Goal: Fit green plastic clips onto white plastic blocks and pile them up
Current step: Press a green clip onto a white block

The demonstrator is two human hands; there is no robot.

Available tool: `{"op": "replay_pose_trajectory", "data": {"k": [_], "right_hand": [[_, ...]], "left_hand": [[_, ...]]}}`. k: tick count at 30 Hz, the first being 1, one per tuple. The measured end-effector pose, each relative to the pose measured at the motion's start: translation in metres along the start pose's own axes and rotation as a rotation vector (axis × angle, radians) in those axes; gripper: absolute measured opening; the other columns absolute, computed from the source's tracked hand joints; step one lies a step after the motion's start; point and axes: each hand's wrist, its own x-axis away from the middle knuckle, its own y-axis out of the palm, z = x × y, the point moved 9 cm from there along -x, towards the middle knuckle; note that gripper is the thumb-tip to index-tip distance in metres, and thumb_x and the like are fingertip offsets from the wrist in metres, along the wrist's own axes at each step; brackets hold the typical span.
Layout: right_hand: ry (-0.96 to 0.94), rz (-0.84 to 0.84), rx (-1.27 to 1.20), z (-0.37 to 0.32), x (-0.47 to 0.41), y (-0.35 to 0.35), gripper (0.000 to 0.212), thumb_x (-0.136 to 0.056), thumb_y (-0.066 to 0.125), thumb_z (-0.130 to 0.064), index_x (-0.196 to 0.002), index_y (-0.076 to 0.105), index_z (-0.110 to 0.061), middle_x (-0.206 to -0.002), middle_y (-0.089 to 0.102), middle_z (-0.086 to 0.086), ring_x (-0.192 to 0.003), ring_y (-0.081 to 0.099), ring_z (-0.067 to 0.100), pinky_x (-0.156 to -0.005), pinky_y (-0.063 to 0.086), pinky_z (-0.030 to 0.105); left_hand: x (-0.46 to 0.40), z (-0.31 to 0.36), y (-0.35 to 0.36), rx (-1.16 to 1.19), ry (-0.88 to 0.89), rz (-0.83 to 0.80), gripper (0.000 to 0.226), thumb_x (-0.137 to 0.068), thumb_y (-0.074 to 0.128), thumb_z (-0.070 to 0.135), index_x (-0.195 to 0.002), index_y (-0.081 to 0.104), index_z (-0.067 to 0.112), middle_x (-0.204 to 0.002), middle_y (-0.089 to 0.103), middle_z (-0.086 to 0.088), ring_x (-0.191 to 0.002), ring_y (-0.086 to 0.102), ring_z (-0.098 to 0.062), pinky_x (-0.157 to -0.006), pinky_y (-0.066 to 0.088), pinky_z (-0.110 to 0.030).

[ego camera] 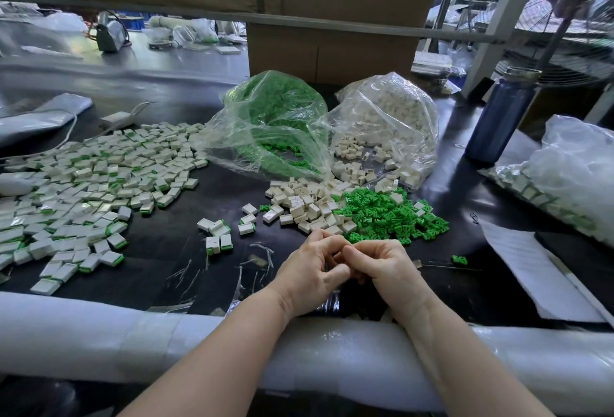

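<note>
Meeting at the near middle of the dark surface (172,237), the left hand (307,272) and right hand (387,267) are pressed fingertip to fingertip, fingers curled inward; whatever they pinch is hidden between them, so it cannot be told whether a part is held. Both forearms cross a white foam-padded edge (99,333) at the front.

Just beyond the hands lies a loose heap of white plastic blocks (309,207), and touching it on the right a heap of green plastic clips (385,213), with a few white blocks mixed in. One stray green clip (459,260) sits alone to the right of the right hand. Behind these heaps two clear bags lie open and spilling forward: a bag of green clips (272,124) on the left, a bag of white blocks (388,117) on the right.

To the left of the hands a few finished blocks with green clips fitted (217,233) lie scattered, and farther left a broad spread of finished pieces (93,184) covers that side of the surface.

A blue bottle (501,117) stands upright at the right rear, a sheet of paper (531,270) lies at the right, and beyond it another clear bag of finished pieces (564,180). Cardboard boxes (332,50) stand behind the bags
</note>
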Motion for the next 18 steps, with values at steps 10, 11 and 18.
{"op": "replay_pose_trajectory", "data": {"k": [10,11,18], "right_hand": [[-0.025,0.000,-0.029,0.000,-0.001,0.000,0.019,-0.083,0.062,-0.015,-0.071,0.072,-0.006,-0.051,0.057,0.000,-0.048,0.048,0.005,-0.048,0.041,0.014],[-0.039,-0.006,-0.017,-0.002,-0.001,0.001,0.019,-0.081,0.062,-0.022,-0.072,0.073,-0.009,-0.053,0.059,0.001,-0.050,0.050,0.006,-0.049,0.042,0.015],[-0.101,0.171,0.021,-0.007,-0.001,-0.017,0.008,-0.084,0.064,-0.008,-0.087,0.070,-0.013,-0.070,0.072,-0.003,-0.064,0.066,0.006,-0.054,0.052,0.018]], "left_hand": [[0.000,0.001,-0.002,0.023,0.022,0.030,0.012,-0.077,0.057,0.023,-0.083,0.059,0.033,-0.095,0.045,0.009,-0.080,0.053,-0.013,-0.085,0.047,-0.029],[0.000,0.001,-0.004,0.046,0.035,0.047,0.013,-0.082,0.060,0.016,-0.085,0.061,0.029,-0.095,0.045,0.009,-0.078,0.051,-0.011,-0.082,0.046,-0.024],[-0.003,-0.004,-0.017,0.054,0.023,0.185,0.013,-0.087,0.063,0.013,-0.098,0.067,0.007,-0.107,0.048,-0.008,-0.076,0.049,-0.012,-0.072,0.042,-0.009]]}}
